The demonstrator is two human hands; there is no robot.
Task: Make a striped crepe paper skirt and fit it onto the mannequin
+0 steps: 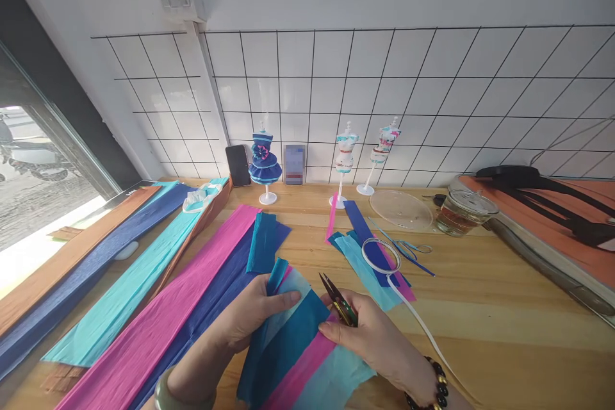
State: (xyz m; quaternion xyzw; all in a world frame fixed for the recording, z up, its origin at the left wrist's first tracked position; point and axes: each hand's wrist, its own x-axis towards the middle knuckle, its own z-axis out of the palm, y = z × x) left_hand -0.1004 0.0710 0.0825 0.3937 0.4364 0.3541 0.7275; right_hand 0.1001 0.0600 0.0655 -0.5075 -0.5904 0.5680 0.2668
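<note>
My left hand [254, 311] grips the upper left edge of a striped paper piece [293, 339] in teal, light blue and pink, its thumb lying on top. A folded teal edge sticks up past those fingers. On the right side, my right hand [362, 330] pinches the same piece between thumb and fingers, and also holds small dark scissors [339, 301] whose tips point up and left. Just beyond my left hand lies a folded teal strip [262, 243]. A white tape roll [381, 256] rests on blue, pink and light blue strips [368, 269].
Long paper strips [192, 282] cover the table's left side. At the back stand a mini dress form in blue [265, 157], two pale forms [344, 157], two phones [237, 165], a clear disc [401, 209] and a glass jar [464, 210]. Blue scissors [408, 248] lie right of centre.
</note>
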